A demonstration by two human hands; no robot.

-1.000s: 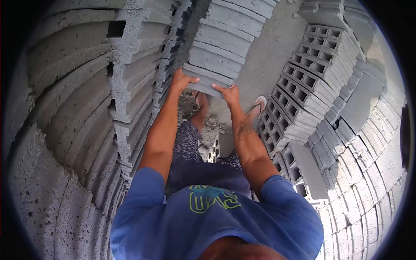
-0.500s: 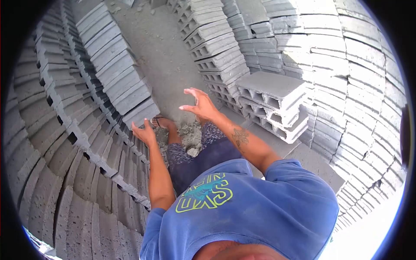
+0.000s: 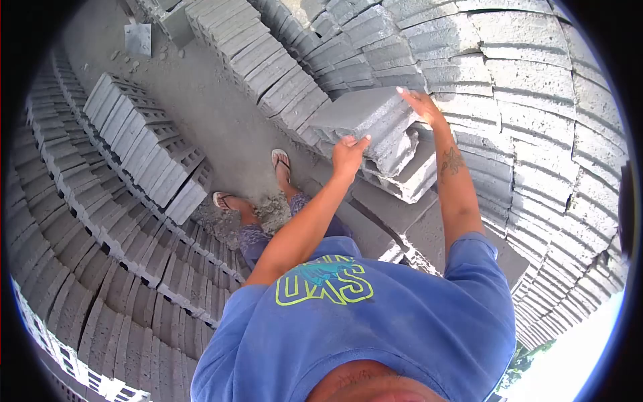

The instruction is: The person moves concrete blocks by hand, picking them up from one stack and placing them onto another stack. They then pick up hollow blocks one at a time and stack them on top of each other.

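Observation:
A grey hollow concrete block (image 3: 367,115) is between my two hands on top of a short stack at the right. My left hand (image 3: 349,157) grips its near lower edge, thumb and fingers closed against it. At the far right end, my right hand (image 3: 422,107) presses its fingers along the upper edge. The block sits tilted over another hollow block (image 3: 416,175), whose open cells partly show underneath. Its underside is mostly hidden.
A long row of blocks (image 3: 251,53) runs away beyond the stack. Tall walls of stacked blocks rise at right (image 3: 529,87) and left (image 3: 127,268). A shorter row (image 3: 144,147) stands left of my sandalled feet (image 3: 281,161). Rubble (image 3: 268,213) lies by them.
Both hands have moved right, from open in the air to gripping the top block. That block is now turned and tilted. My view has swung to the right.

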